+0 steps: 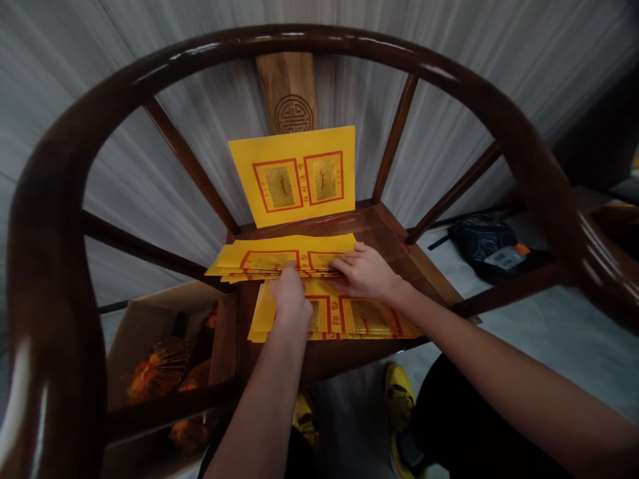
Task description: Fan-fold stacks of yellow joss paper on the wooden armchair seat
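As the left hand (289,294) closes on the near edge of a stack of yellow joss paper (269,261), the right hand (364,271) lies across its far end, its grip unclear because the thumb is out of sight, above a looser fan of sheets (349,318) on the seat of a dark wooden armchair (394,233). A careless shift could slide the overhanging paper off the seat or knock the upright sheet (294,174) leaning on the carved back splat (287,86). The left fingertips are hidden, and the contents of a cardboard box (164,309) at lower left are hard to make out.
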A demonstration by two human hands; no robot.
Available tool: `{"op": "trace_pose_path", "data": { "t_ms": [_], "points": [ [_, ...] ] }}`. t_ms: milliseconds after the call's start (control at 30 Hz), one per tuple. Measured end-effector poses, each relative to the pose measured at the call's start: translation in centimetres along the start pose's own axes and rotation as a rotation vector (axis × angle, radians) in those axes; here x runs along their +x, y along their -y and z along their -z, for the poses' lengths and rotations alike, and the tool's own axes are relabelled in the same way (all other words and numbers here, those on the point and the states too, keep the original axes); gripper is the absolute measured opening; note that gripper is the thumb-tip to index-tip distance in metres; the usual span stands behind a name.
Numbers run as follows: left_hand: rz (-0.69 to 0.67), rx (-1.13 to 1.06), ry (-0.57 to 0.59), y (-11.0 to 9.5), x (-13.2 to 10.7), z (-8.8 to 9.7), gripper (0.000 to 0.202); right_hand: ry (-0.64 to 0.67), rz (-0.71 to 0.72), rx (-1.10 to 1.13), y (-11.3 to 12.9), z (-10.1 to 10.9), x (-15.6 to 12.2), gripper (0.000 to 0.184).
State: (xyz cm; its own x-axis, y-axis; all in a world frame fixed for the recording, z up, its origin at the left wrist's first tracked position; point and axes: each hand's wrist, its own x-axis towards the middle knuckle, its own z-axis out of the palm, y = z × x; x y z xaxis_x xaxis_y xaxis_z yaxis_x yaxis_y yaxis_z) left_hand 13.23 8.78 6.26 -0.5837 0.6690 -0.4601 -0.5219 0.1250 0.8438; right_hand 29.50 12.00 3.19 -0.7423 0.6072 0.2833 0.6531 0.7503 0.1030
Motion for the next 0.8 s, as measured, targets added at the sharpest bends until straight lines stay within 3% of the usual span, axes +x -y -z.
{"op": "trace_pose_path", "data": {
  "t_ms": [67, 167, 333, 400, 467, 500, 567, 600, 667, 733, 800],
  "points": [
    [0.008, -0.020, -0.049, -1.1, -1.8, 0.3, 0.023, -0.082, -0.035, -0.031, 0.9, 0.7, -0.6, 0.040],
    [0.072, -0.087, 0.025, -2.5, -4.3, 0.8, 0.020, -0.138, -0.073, -0.057, 2.3, 2.4, -1.2, 0.035],
    [0.236, -0.123, 0.187, -3.6, -6.7, 1.5, 0.010, -0.061, -0.055, -0.075, 3.1, 6.7, -1.7, 0.033],
    [0.216, -0.021, 0.332, -3.7, -7.4, 2.3, 0.009, 0.008, -0.027, -0.047, 2.1, 9.1, -2.0, 0.028],
    [0.017, 0.242, 0.563, -3.7, -8.1, 3.5, 0.016, 0.084, -0.055, 0.016, 0.7, 11.4, -2.5, 0.026],
    [-0.180, 0.413, 0.695, -3.8, -8.4, 4.1, 0.017, 0.125, -0.076, 0.060, 0.1, 12.5, -2.6, 0.027],
    [-0.701, 0.739, 0.892, -4.1, -8.8, 5.0, 0.016, 0.203, -0.108, 0.160, -1.0, 14.0, -2.9, 0.028],
    [-0.969, 0.859, 0.927, -4.4, -8.9, 5.3, 0.027, 0.238, -0.112, 0.207, -1.4, 14.5, -2.9, 0.027],
    [-1.380, 1.032, 0.862, -5.0, -8.4, 5.4, 0.056, 0.298, -0.106, 0.271, -1.7, 14.5, -2.8, 0.022],
    [-1.559, 1.192, 0.773, -5.5, -7.2, 5.1, 0.075, 0.361, -0.098, 0.285, -1.6, 13.8, -2.6, 0.021],
    [-1.569, 1.358, 0.778, -5.7, -5.4, 4.8, 0.076, 0.409, -0.098, 0.265, -1.4, 12.8, -2.5, 0.023]
  ]
}}
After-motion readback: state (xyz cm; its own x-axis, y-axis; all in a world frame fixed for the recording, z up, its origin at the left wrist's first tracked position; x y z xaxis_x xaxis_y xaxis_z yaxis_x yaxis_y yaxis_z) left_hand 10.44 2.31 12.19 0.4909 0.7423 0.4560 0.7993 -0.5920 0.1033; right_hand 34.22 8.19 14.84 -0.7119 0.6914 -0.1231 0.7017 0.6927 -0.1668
